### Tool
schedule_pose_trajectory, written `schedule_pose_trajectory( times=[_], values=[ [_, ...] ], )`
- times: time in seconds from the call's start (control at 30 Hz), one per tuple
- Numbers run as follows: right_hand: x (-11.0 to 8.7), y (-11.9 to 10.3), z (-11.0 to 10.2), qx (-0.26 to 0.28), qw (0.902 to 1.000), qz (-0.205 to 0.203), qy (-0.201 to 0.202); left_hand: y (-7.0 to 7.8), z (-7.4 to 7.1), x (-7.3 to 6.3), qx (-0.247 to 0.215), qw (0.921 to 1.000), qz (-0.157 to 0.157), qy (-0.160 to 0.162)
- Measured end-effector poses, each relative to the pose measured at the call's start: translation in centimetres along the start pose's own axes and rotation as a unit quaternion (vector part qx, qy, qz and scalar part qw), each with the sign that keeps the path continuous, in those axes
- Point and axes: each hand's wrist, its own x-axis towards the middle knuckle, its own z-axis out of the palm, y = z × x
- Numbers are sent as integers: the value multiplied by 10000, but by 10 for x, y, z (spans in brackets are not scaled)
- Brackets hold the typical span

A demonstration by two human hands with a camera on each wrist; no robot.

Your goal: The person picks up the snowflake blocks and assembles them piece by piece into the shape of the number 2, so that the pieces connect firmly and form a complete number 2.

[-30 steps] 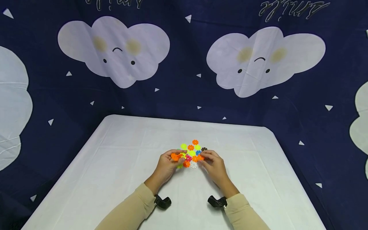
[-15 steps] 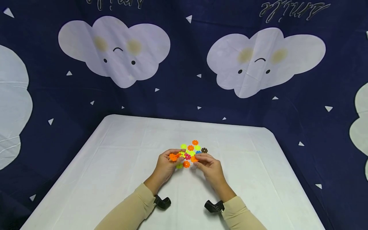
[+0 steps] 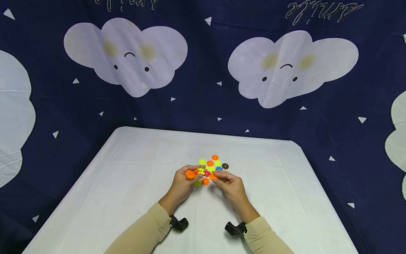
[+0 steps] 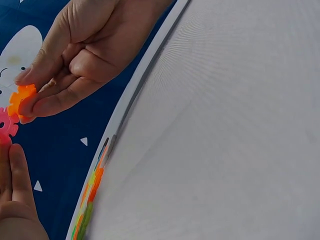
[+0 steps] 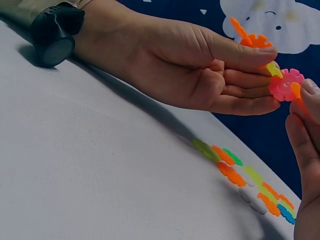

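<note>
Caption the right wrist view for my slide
Left grip holds orange, yellow and pink discs; right grip pinches an orange one; more discs lie on white table.

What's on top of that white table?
Loose flower-shaped pieces: orange, yellow, green, blue, white and dark. From above, the left hand and right hand cover part of the cluster, so I can't count every piece.

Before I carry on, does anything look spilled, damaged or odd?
Only the backdrop: its cloud faces hang upside down, mouths above eyes. The flower pieces on the table lie loosely grouped, with no visible damage.
</note>
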Motion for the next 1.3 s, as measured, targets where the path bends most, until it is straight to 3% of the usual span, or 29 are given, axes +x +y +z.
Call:
schedule_pose_trajectory(
  times=[0.5,0.7,0.87,1.03,1.3],
  values=[
    [-3,1,2,-7,9998,-161,109,0,0,0,193,9990,357,-204],
    [-5,1,2,-274,9982,-516,116,1,0,0,323,9983,414,-267],
    [-5,1,1,-323,9967,-743,18,2,0,-1,247,9982,442,-330],
    [-5,-1,2,-159,9977,-657,-28,3,0,-2,83,9979,466,-433],
    [-6,-3,3,-24,9987,-510,-24,4,-1,-2,-207,9981,130,-573]
  ],
)
